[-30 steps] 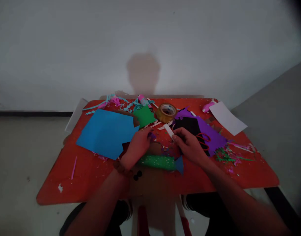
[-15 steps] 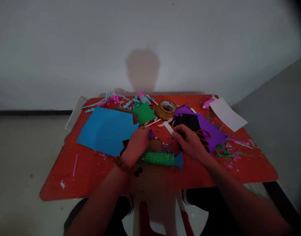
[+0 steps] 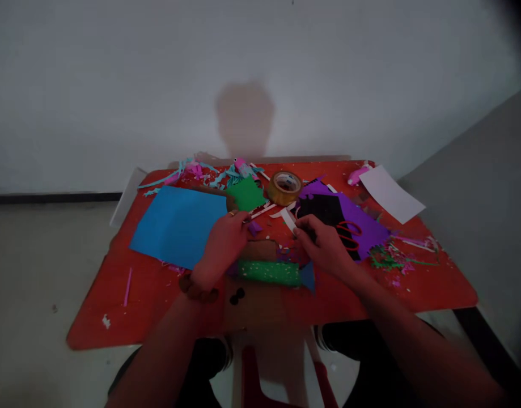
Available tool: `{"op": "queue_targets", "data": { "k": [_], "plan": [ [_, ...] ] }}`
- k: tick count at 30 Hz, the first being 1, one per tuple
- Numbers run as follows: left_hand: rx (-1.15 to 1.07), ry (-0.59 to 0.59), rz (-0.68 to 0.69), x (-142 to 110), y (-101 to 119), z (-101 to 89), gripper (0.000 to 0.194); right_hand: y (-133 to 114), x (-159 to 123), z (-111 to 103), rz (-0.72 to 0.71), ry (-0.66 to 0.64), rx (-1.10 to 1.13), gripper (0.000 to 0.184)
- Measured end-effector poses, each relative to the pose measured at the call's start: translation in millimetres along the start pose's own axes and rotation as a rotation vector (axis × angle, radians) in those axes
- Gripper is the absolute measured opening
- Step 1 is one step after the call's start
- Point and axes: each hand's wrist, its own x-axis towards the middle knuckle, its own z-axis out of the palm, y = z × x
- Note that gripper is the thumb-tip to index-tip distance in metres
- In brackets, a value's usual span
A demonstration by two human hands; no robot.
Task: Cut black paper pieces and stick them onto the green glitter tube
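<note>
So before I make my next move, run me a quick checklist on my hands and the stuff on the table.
1. White strip secure: ok, pinched in your right hand.
2. Left hand free: cannot tell; its fingertips are by a thin white stick, hold unclear.
3. Tape roll uncovered: ok, nothing lies on top.
4. Scissors safely closed: cannot tell; the red handles show over the black sheet, blades don't.
5. Green speckled piece out of both hands' grip: ok.
6. Table free of scraps: not ok, bits are scattered about.
</note>
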Motion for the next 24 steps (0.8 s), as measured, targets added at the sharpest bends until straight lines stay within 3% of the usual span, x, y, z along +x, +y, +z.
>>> {"op": "queue_targets", "data": {
  "k": [6, 10, 15, 19, 24],
  "plan": [
    [-0.011, 0.019, 0.006, -1, 4, -1.7, 0.019, 7, 3, -3, -0.075, 0.007, -0.208, 0.013],
    [0.038, -0.006, 0.064, -1, -2, 0.4, 0.017, 12, 8, -2, -0.156, -0.097, -0.461, 0.018],
    [0.074, -0.048, 0.078, 2, -8, 3.6, 0.022, 17, 13, 0, -0.175, -0.198, -0.598, 0.020],
    [0.015, -0.058, 0.071, 5, -8, 1.1, 0.025, 20, 14, 2, -0.177, -0.181, -0.572, 0.017],
    [-0.214, -0.024, 0.008, 4, 2, -1.0, 0.011, 22, 11, 9, -0.229, -0.078, -0.409, 0.009]
  ]
}}
